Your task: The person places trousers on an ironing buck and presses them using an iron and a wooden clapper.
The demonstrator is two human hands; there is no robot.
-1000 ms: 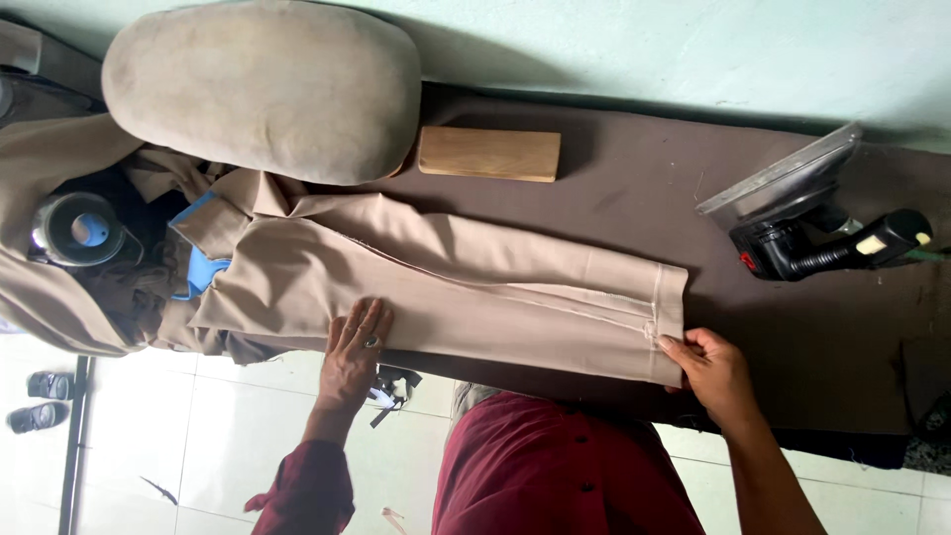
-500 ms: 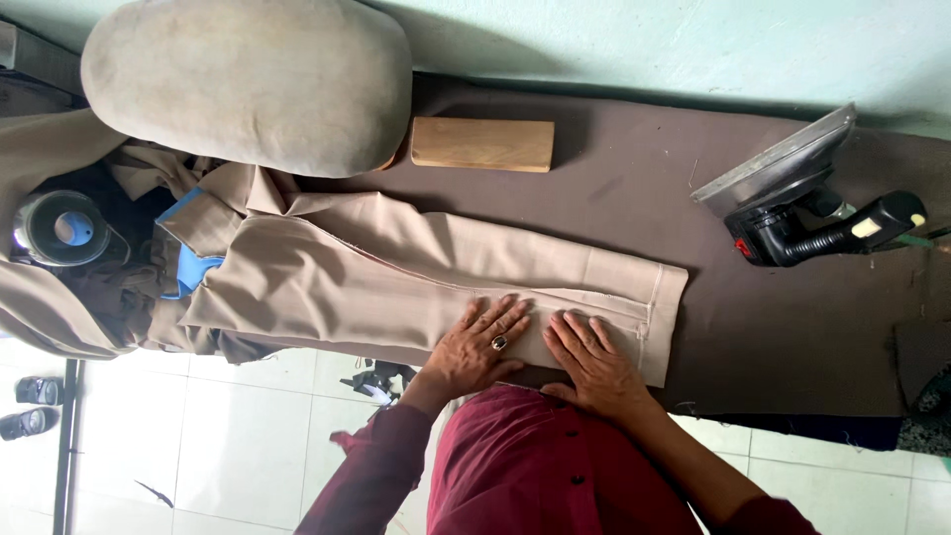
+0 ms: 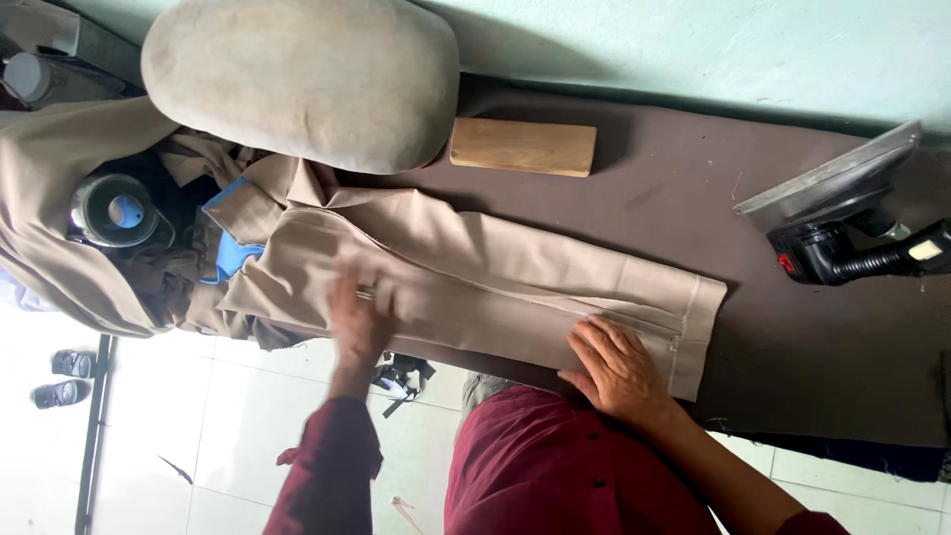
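Hands flat on trousers (image 3: 475, 287), left hand (image 3: 359, 315), right hand (image 3: 616, 365)

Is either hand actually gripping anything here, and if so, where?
Nothing is gripped. Both hands lie flat on the beige trousers: the right hand near the hem end, the left hand, blurred, on the upper leg.

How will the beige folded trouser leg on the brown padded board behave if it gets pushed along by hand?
The beige folded trouser leg is probably floppy: its upper part lies bunched and crumpled. Pushed, it would likely wrinkle rather than slide whole, since the brown padded board looks cloth-covered. The left hand and right hand lie flat on it, so it seems thin and light.
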